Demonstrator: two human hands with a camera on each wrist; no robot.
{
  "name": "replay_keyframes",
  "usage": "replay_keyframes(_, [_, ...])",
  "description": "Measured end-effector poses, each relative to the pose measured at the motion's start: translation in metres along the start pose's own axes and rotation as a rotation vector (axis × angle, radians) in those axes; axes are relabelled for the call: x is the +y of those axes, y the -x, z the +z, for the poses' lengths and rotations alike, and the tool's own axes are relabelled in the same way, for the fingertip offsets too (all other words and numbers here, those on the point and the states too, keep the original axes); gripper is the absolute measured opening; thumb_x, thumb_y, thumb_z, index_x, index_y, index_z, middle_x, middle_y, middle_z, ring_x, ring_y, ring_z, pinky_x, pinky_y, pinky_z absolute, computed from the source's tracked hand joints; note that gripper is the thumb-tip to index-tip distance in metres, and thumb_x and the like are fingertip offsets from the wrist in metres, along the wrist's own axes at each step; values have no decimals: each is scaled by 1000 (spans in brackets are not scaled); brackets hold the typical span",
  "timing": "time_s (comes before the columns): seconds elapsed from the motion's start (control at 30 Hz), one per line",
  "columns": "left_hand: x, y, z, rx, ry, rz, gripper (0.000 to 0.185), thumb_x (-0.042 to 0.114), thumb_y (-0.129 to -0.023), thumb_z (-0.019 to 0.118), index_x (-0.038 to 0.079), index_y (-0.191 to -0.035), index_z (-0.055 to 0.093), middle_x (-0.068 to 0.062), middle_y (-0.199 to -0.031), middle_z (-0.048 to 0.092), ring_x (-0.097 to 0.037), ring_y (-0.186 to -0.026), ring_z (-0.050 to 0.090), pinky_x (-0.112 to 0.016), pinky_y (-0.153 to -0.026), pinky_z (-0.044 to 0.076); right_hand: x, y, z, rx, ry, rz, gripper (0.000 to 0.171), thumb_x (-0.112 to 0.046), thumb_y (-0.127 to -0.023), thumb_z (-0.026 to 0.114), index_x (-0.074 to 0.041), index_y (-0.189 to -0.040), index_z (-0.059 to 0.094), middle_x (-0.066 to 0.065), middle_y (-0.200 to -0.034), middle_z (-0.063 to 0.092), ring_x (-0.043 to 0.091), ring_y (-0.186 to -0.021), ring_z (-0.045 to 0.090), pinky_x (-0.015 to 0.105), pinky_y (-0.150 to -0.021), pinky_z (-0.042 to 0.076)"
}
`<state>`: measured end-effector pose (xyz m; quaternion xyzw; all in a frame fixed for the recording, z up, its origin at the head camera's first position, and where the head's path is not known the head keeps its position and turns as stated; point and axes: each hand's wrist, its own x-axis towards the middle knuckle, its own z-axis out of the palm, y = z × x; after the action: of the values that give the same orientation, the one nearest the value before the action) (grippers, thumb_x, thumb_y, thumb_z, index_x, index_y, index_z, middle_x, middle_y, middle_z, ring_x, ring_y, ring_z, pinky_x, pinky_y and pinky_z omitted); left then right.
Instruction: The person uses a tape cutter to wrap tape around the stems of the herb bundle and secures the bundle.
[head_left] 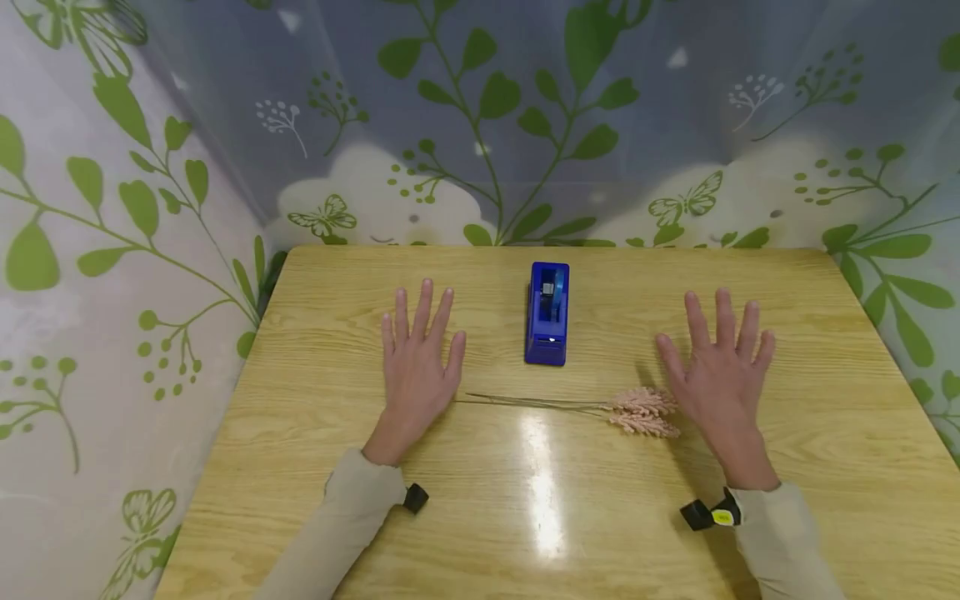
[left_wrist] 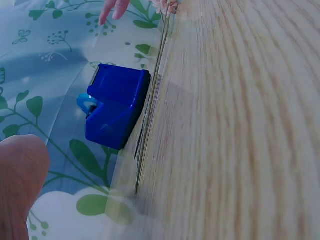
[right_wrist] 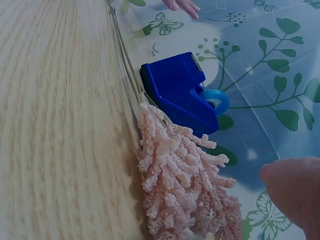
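A blue tape dispenser (head_left: 547,333) stands on the wooden table, between and a little beyond my two hands. In the right wrist view a roll of light-blue tape (right_wrist: 216,102) shows in it. Nearer to me lie stems of artificial flowers (head_left: 643,408), with pink beaded heads to the right and thin stalks (left_wrist: 159,65) to the left. My left hand (head_left: 418,371) has its fingers straight and spread by the stalk ends, holding nothing. My right hand (head_left: 722,379), likewise spread and holding nothing, is just right of the pink heads. Whether either palm touches the table cannot be told.
The light wood table (head_left: 300,467) catches a bright reflection in front of the stems. A curtain (head_left: 525,150) printed with green leaves and butterflies hangs along its back edge and both sides. Each wrist wears a small black camera (head_left: 416,498).
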<state>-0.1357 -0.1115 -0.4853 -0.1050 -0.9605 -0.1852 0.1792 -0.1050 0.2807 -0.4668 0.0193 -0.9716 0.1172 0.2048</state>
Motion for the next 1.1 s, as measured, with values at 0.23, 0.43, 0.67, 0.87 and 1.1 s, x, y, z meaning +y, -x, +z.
replay_keyframes(0.23, [8, -5, 0, -41, 19, 16, 61, 47, -111, 32, 28, -168, 20, 1, -175, 1, -28, -160, -14, -63, -126, 1, -6, -4, 1, -140, -2, 16, 72, -54, -109, 43, -24, -168, 14, 11, -175, -1, 46, -158, -8, 76, -118, 4])
replay_keyframes(0.43, [15, -11, 3, -81, 75, 67, 62, 43, -112, 37, 21, -168, 21, -3, -175, 4, -32, -161, -8, -61, -127, 8, -23, -11, 5, -266, -96, -71, 74, -40, -109, 53, -21, -168, 14, 19, -173, 4, 52, -156, -3, 77, -117, 7])
replay_keyframes(0.67, [23, -25, 8, -187, 183, 169, 65, 32, -112, 45, 5, -166, 21, -13, -174, 12, -33, -161, 6, -56, -127, 19, -53, -20, 14, -345, -347, -175, 55, -22, -109, 58, -3, -157, 39, 33, -150, 39, 55, -138, 31, 72, -107, 27])
replay_keyframes(0.87, [28, -41, 17, -290, 249, 317, 61, 26, -111, 51, -1, -162, 29, -17, -171, 21, -34, -158, 22, -49, -126, 26, -76, -31, 22, -393, -591, -158, 29, -10, -107, 58, 7, -128, 67, 22, -112, 66, 36, -104, 57, 50, -89, 47])
replay_keyframes(1.1, [35, -51, 28, -380, 281, 417, 59, 29, -113, 47, 5, -164, 28, -10, -173, 18, -33, -158, 23, -46, -127, 24, -89, -34, 30, -434, -745, -14, 30, -21, -109, 57, 0, -126, 72, 15, -111, 71, 27, -95, 63, 38, -81, 53])
